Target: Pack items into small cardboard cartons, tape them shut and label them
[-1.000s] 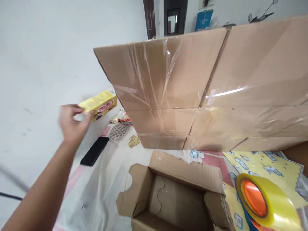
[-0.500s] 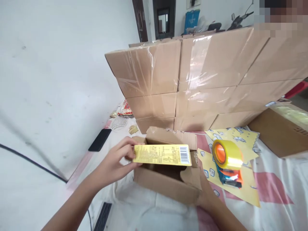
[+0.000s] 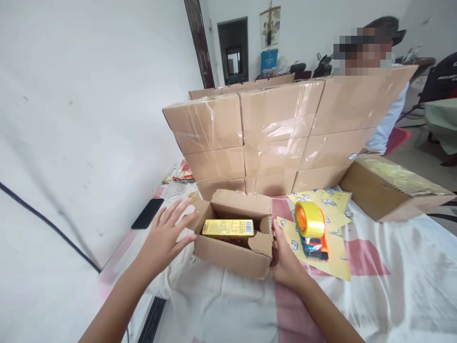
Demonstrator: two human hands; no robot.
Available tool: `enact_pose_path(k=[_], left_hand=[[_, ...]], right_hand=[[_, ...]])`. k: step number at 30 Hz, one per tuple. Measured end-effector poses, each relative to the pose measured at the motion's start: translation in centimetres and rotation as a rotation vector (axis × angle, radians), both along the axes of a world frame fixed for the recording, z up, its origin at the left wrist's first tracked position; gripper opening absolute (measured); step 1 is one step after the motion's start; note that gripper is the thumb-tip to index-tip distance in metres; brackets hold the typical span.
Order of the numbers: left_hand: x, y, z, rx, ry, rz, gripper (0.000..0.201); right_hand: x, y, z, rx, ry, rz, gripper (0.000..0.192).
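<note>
Cardboard box (image 3: 230,247) sits open on the cloth-covered table (image 3: 392,295), with a yellow packet (image 3: 227,228) lying inside it. The left hand (image 3: 166,238) hovers beside the box's left flap, fingers spread and holding nothing. The right hand (image 3: 285,259) presses against the box's right side, beside a tape dispenser (image 3: 311,229).

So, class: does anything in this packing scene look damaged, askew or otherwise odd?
The small open carton has ragged, torn flap edges. The yellow box inside lies slightly tilted rather than flat. Crumpled wrappers sit by the wall beside the stacked cartons.
</note>
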State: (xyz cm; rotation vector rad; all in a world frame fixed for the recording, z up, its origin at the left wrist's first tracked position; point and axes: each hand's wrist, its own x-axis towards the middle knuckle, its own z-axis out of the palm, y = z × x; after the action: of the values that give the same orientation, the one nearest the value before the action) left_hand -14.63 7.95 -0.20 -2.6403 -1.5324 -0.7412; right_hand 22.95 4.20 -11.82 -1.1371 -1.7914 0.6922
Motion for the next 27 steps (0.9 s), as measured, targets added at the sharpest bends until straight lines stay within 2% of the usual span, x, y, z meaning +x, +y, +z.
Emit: enact_pose_path(k=[2, 4, 6, 8, 10, 14, 15, 17, 19, 20, 22, 24, 27], left_hand=[[-1.3, -0.5, -2.7, 0.008, -0.182, -0.037, 0.100], [-1.3, -0.7, -5.7, -0.009, -0.195, -0.179, 0.122], [-0.1, -0.9, -8.0, 0.024, -0.101, -0.297, 0.130], [1.7, -1.1, -9.0, 0.111, -0.070, -0.322, 0.127], [3.3, -1.3, -8.9, 0.172, -0.145, -0.271, 0.113], [5.4, -1.7, -8.0, 0.113, -0.372, -0.255, 0.075], [5.9, -1.8, -7.9, 0.096, -0.449, -0.220, 0.067], [7.1, -1.8, -8.1, 0.049, -0.629, -0.038, 0.056], [8.2, -1.6, -8.2, -0.040, -0.785, 0.169, 0.054], [8.7, -1.5, -8.2, -0.083, -0.829, 0.211, 0.057], [9.4, -1.0, -8.1, -0.135, -0.844, 0.182, 0.065], [9.6, -0.6, -7.8, -0.141, -0.803, 0.136, 0.073], [9.4, -0.2, -7.2, -0.080, -0.707, 0.132, 0.077]], right_hand=[[1.5, -0.2, 0.3, 0.003, 0.008, -0.022, 0.125], [2.8, -0.4, 0.8, 0.029, 0.033, -0.029, 0.104], [3.4, -0.5, 1.2, 0.063, 0.038, -0.011, 0.080], [3.3, -0.5, 1.5, 0.080, 0.021, -0.008, 0.070], [3.0, -0.5, 1.6, 0.089, 0.020, -0.028, 0.070], [2.7, -0.6, 2.1, 0.082, 0.024, -0.045, 0.056], [2.7, -0.4, 2.4, 0.064, 0.033, -0.035, 0.052], [3.0, 0.3, 3.0, 0.012, 0.136, 0.018, 0.054], [3.0, 1.7, 3.6, -0.052, 0.342, 0.067, 0.064], [2.9, 2.6, 3.9, -0.081, 0.441, 0.065, 0.068], [2.2, 4.5, 4.5, -0.127, 0.549, -0.002, 0.069], [1.2, 6.0, 5.3, -0.139, 0.578, -0.091, 0.060], [-0.2, 6.6, 6.8, -0.061, 0.609, -0.107, 0.046]])
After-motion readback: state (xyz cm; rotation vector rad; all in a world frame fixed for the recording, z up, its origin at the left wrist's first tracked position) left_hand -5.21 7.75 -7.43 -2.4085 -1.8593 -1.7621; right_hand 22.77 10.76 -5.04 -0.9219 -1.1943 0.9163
